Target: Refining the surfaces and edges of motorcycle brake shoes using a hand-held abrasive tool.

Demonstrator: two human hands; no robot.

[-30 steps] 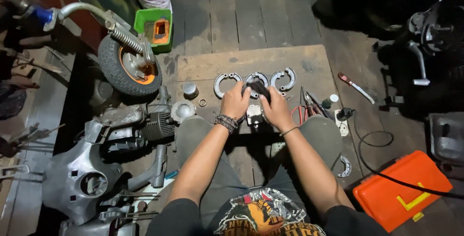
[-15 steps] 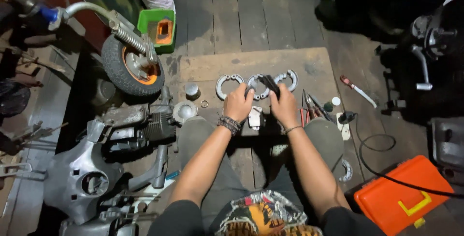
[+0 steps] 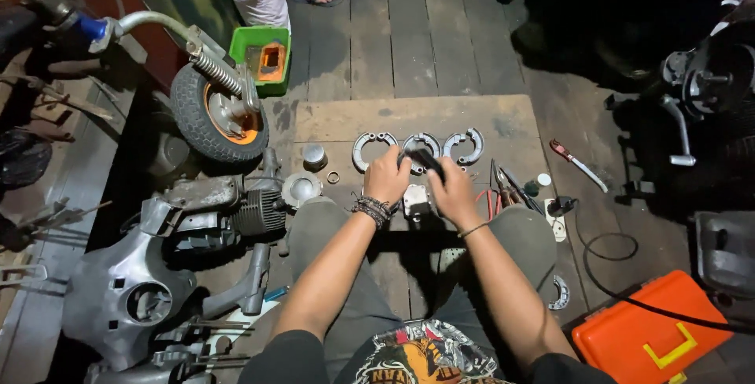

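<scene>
Head view: left hand (image 3: 387,175) and right hand (image 3: 454,192) close together, both clamped on a dark tool (image 3: 425,161) held over a board (image 3: 346,120), just before three brake shoes (image 3: 417,149). Risk: a slipped grip could drop it onto the shoes, or scatter the ring (image 3: 333,177) nearby.

A single harsh light falls from the head down onto the middle — the wooden board (image 3: 409,120) and both forearms are bright, slightly glaring on skin. Brightness drops fast toward the edges; the upper right is nearly black. Wide-angle bending curves the floor planks (image 3: 393,30) at the margins. Focus is sharp centrally — the corners are soft and grainy.
</scene>
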